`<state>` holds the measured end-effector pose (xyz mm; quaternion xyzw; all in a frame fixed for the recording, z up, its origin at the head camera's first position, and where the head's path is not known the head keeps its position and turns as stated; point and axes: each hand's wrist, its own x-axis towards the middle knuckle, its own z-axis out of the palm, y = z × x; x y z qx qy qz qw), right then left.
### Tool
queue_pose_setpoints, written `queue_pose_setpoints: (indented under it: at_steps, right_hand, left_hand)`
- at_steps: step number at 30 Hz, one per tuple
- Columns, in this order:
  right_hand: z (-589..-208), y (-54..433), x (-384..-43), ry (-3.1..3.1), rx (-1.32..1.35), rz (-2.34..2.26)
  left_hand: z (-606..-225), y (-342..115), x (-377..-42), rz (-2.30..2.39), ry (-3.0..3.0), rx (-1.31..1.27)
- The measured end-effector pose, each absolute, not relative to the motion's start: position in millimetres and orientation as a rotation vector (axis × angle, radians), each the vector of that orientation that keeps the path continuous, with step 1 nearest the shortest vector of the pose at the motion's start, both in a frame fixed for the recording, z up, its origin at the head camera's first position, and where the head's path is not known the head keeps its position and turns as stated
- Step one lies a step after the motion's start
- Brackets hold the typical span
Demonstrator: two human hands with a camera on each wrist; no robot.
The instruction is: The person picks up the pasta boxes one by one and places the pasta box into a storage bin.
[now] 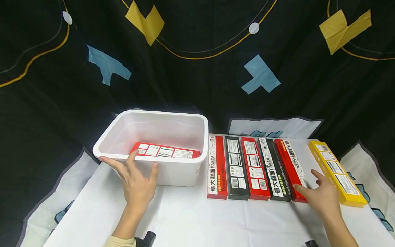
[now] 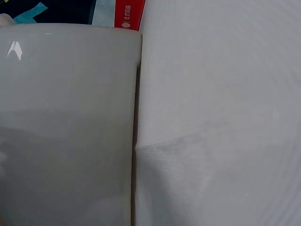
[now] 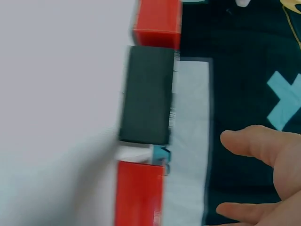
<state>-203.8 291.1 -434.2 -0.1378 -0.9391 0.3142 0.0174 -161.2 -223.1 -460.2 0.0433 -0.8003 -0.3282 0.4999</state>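
My left hand (image 1: 135, 181) is at the near wall of a white plastic bin (image 1: 179, 171), its spread fingers touching the rim. Inside the bin lies a red pasta box (image 1: 166, 151), label side up. On the right, my right hand (image 1: 324, 195) hovers with thumb and finger apart, close over the near end of a red pasta box (image 1: 290, 161) and just left of a yellow box (image 1: 337, 173). In the right wrist view, nothing sits between the spread fingers of that hand (image 3: 268, 165).
Left of that red box stand a black pasta box (image 1: 274, 168), a red box (image 1: 255, 168), another black box (image 1: 237, 168) and a red tomato sauce pasta box (image 1: 217, 168) in a row. A white cloth (image 1: 197, 219) covers the table. Behind hangs a dark curtain (image 1: 197, 85).
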Motion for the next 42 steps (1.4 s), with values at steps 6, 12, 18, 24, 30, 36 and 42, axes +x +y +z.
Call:
queue_pose_setpoints:
  at_steps: [6, 12, 18, 24, 30, 36, 42]
  right_hand:
    - [-447, 294, -202, -3.009, -0.491, 0.94]
    - [-453, 297, -203, -3.046, -0.543, 0.933]
    - [-458, 301, -203, -3.05, -0.526, 0.892]
    - [-462, 304, -202, -3.054, -0.559, 0.836]
    - [-456, 302, -199, -2.943, -0.632, 0.908]
    - [-441, 299, -199, -2.75, -0.743, 1.073]
    - [-422, 297, -199, -2.642, -0.802, 1.125]
  left_hand:
    - [-463, -220, -160, -0.807, -1.95, 0.118]
    - [-464, -219, -160, -0.81, -1.947, 0.119]
    - [-461, -220, -162, -0.801, -1.942, 0.114]
    - [-461, -220, -163, -0.803, -1.937, 0.107]
    - [-463, -219, -161, -0.811, -1.945, 0.111]
    - [-461, -221, -161, -0.803, -1.932, 0.105]
    - [-460, -223, -162, -0.796, -1.932, 0.108]
